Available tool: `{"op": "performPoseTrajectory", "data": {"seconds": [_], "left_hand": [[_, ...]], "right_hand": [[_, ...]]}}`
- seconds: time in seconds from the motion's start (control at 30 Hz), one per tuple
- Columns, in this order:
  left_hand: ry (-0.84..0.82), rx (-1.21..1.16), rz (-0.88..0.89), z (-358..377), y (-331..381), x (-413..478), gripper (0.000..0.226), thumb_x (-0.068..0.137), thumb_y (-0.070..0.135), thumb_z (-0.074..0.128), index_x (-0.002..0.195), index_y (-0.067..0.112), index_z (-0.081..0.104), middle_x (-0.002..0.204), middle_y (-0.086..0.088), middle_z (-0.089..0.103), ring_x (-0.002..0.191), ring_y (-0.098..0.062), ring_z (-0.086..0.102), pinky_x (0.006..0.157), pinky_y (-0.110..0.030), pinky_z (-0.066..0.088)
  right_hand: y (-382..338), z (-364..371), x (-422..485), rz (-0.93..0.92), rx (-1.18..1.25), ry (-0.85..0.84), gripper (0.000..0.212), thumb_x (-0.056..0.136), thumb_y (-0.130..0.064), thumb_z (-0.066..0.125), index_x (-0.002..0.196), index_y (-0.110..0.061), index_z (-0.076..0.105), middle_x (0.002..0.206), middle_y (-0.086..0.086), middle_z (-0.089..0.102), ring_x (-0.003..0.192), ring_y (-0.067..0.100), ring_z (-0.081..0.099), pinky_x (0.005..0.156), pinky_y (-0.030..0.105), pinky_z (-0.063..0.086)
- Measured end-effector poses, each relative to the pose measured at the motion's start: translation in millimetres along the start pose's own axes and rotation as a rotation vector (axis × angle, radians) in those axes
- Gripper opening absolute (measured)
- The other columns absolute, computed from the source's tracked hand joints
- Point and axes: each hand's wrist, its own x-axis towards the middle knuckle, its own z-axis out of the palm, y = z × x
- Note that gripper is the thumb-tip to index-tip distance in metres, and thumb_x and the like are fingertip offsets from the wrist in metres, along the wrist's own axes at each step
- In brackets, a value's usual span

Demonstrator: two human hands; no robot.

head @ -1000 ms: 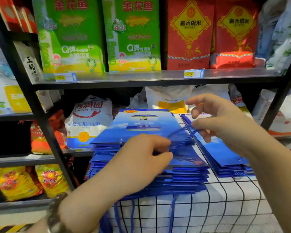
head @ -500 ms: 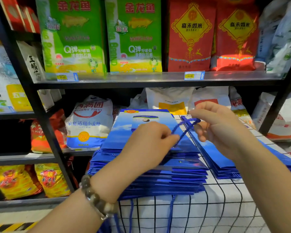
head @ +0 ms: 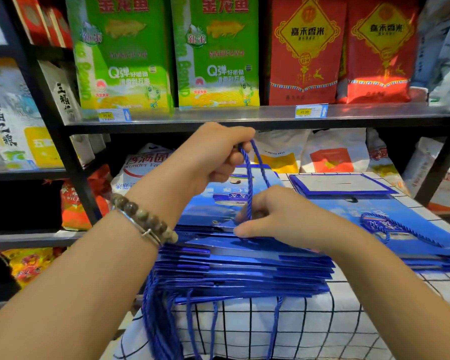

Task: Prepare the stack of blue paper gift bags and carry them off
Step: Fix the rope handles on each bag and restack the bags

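Blue paper gift bags [head: 244, 271] stacked flat on checked cloth [head: 322, 331], centre near. Left hand [head: 218, 154] raised above — fingers curled round a blue rope handle [head: 249, 183]. Right hand [head: 278, 216] lower, pinching the same rope at the top bag. Second blue pile [head: 374, 209] just right.

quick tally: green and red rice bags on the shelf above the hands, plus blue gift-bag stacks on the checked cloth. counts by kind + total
Green rice bags: 2
Red rice bags: 2
Blue gift-bag stacks: 2
Total: 6
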Motion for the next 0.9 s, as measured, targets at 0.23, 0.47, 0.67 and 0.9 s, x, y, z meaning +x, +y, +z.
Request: {"op": "performPoseTrajectory", "data": {"seconds": [0.23,0.47,0.67,0.9], "left_hand": [[0.117,0.251,-0.021,-24,-20,9,0.033,0.093,0.04,0.049,0.074,0.016,0.061,0.049,0.003,0.058,0.033,-0.009,0.041,0.042,-0.016,0.032],[0.053,0.966,0.129,-53,-63,-22,0.015,0.086,0.039,0.058,0.081,0.028,0.067,0.081,0.008,0.068,0.075,-0.01,0.061,0.072,-0.03,0.048],[-0.089,1.01,0.171,-57,-78,-39,0.04,0.079,0.046,0.064,0.114,0.027,0.063,0.112,0.016,0.058,0.104,-0.004,0.051,0.083,-0.015,0.038],[0.017,0.745,0.194,-59,-86,-40,0.037,0.063,0.035,0.081,0.078,0.029,0.048,0.081,0.015,0.067,0.085,-0.001,0.064,0.076,-0.022,0.05]], "right_hand": [[-7,2,17,0.009,0.38,-0.058,0.008,0.085,-0.003,0.061,0.08,-0.009,0.063,0.064,0.004,0.063,0.047,0.003,0.058,0.047,0.013,0.048],[-9,7,30,-0.065,0.323,-0.008,0.019,0.08,-0.005,0.068,0.07,-0.013,0.055,0.064,0.007,0.065,0.053,0.006,0.064,0.051,0.016,0.052],[-7,12,43,-0.094,0.167,-0.016,0.019,0.081,-0.013,0.068,0.064,-0.009,0.062,0.053,-0.004,0.062,0.046,0.003,0.059,0.046,0.012,0.044],[-7,15,49,-0.103,0.083,-0.079,0.017,0.085,-0.014,0.064,0.081,0.002,0.067,0.061,-0.001,0.063,0.046,-0.001,0.058,0.049,0.01,0.047]]}}
